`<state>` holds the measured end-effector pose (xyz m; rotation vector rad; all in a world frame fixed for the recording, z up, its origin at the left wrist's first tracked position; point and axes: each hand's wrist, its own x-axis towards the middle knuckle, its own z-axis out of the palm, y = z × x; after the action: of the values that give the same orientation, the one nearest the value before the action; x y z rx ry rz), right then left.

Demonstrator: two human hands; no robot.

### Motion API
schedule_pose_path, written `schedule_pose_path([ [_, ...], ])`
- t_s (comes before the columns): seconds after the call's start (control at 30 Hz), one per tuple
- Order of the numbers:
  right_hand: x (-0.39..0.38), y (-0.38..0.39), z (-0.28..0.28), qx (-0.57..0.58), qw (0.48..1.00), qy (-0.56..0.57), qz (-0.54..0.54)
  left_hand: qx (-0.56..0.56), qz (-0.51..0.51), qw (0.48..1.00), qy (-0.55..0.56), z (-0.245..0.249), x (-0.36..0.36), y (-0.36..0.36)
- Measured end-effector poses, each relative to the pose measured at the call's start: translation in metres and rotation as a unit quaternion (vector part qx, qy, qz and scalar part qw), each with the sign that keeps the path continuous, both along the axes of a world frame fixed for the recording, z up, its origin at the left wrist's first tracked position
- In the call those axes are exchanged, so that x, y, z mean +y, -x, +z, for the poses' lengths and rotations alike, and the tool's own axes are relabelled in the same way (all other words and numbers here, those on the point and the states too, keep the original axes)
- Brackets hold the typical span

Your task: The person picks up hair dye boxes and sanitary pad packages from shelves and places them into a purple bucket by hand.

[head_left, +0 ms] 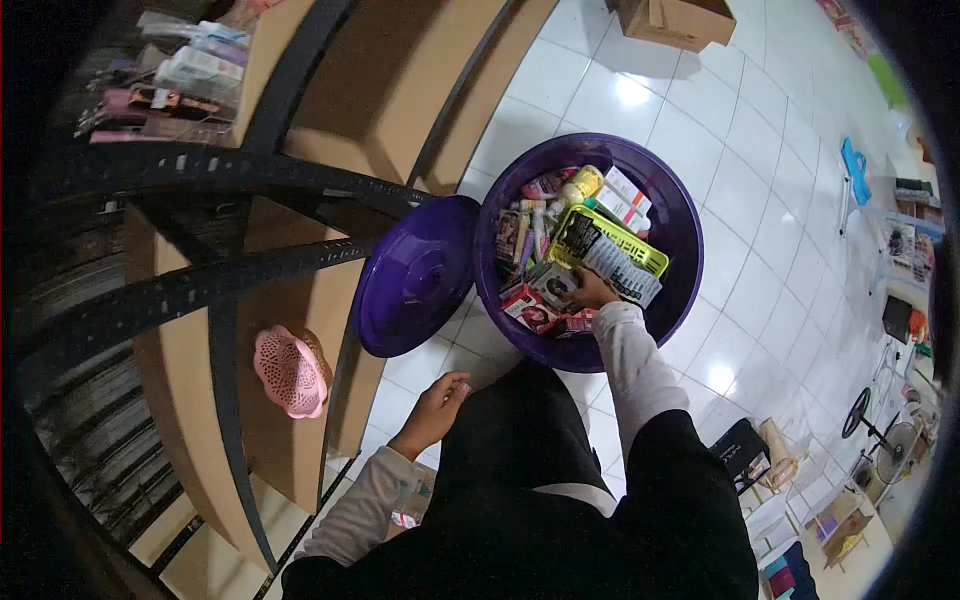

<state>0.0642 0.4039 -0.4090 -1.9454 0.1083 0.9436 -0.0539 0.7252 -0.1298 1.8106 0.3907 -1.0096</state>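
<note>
A round purple tub (688,230) stands on the floor in front of me, filled with packaged goods. My right hand (594,289) reaches into it, its fingers bent at the edge of a small grey-black box (552,285). Beside that hand lie a grey-white packet (622,272) and a yellow-green basket (640,250). Red boxes (530,308) sit nearer the tub's front wall. My left hand (432,413) hangs apart from the tub, by my leg, with loosely curved fingers and nothing visible in it.
The purple lid (418,278) leans between the tub and a shelf rack (290,262). A pink basket (290,372) sits on one shelf. Packaged goods (175,85) fill another at upper left. A cardboard box (675,22) lies ahead, and a fan (895,445) stands at right.
</note>
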Motion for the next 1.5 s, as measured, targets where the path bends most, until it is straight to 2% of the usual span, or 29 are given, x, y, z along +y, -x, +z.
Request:
schedule_pose_path([
  [0.03, -0.001, 0.000, -0.001, -0.010, 0.997, 0.064, 0.053, 0.011, 0.000, 1.000, 0.002, -0.006, -0.001, 0.002],
  [0.07, 0.000, 0.003, -0.004, -0.056, 0.997, 0.046, 0.040, 0.012, -0.004, 1.000, 0.001, -0.010, -0.002, 0.002],
  [0.17, -0.008, 0.013, -0.004, -0.132, 0.975, 0.127, 0.128, 0.023, -0.018, 1.000, -0.001, -0.016, -0.007, -0.003],
  [0.2, -0.005, 0.018, -0.004, -0.066, 0.977, 0.174, 0.100, 0.033, -0.022, 0.999, -0.003, -0.014, -0.011, -0.008],
  [0.3, -0.005, 0.029, 0.004, -0.101, 0.978, 0.169, 0.069, 0.026, -0.043, 0.999, -0.010, -0.013, -0.017, -0.017],
  [0.4, -0.002, 0.030, 0.010, -0.095, 0.979, 0.166, 0.070, 0.007, -0.056, 0.998, -0.015, -0.014, -0.019, -0.021],
  [0.5, 0.007, 0.029, 0.023, -0.080, 0.970, 0.210, 0.096, 0.003, -0.068, 0.997, -0.023, -0.013, -0.021, -0.025],
  [0.6, 0.012, 0.030, 0.026, -0.116, 0.965, 0.216, 0.095, -0.016, -0.084, 0.996, -0.033, -0.007, -0.022, -0.027],
  [0.7, 0.013, 0.022, 0.043, -0.097, 0.968, 0.226, 0.043, -0.025, -0.098, 0.994, -0.033, 0.003, -0.023, -0.029],
  [0.77, 0.005, 0.021, 0.050, -0.108, 0.974, 0.195, 0.028, -0.037, -0.110, 0.992, -0.041, 0.011, -0.022, -0.030],
  [0.83, -0.011, 0.028, 0.022, -0.124, 0.978, 0.166, 0.013, -0.061, -0.126, 0.988, -0.060, 0.022, -0.022, -0.032],
  [0.9, -0.017, 0.022, 0.072, -0.125, 0.981, 0.151, 0.007, -0.098, -0.120, 0.986, -0.066, 0.029, -0.020, -0.029],
  [0.97, -0.026, 0.026, 0.085, -0.119, 0.988, 0.094, -0.026, -0.105, -0.107, 0.986, -0.073, 0.043, -0.021, -0.030],
  [1.03, -0.038, 0.034, 0.093, -0.091, 0.993, 0.045, -0.052, -0.160, -0.125, 0.976, -0.073, 0.035, -0.012, -0.020],
  [1.13, -0.051, 0.044, 0.115, -0.132, 0.986, 0.098, 0.014, -0.156, -0.107, 0.979, -0.074, 0.063, -0.012, -0.016],
  [1.17, -0.055, 0.051, 0.114, -0.145, 0.980, 0.133, 0.013, -0.160, -0.114, 0.978, -0.069, 0.075, -0.012, -0.015],
  [1.23, -0.077, 0.069, 0.089, -0.104, 0.983, 0.146, 0.026, -0.182, -0.120, 0.973, -0.078, 0.068, -0.004, 0.002],
  [1.3, -0.079, 0.088, 0.129, -0.123, 0.990, 0.065, -0.028, -0.192, -0.126, 0.970, -0.079, 0.088, 0.000, 0.010],
  [1.37, -0.090, 0.111, 0.123, -0.097, 0.981, 0.166, 0.003, -0.201, -0.149, 0.964, -0.086, 0.092, 0.008, 0.027],
  [1.43, -0.096, 0.144, 0.098, -0.103, 0.981, 0.138, -0.095, -0.210, -0.156, 0.960, -0.100, 0.095, 0.018, 0.045],
  [1.5, -0.092, 0.160, 0.127, -0.072, 0.987, 0.106, -0.097, -0.205, -0.149, 0.963, -0.088, 0.109, 0.023, 0.063],
])
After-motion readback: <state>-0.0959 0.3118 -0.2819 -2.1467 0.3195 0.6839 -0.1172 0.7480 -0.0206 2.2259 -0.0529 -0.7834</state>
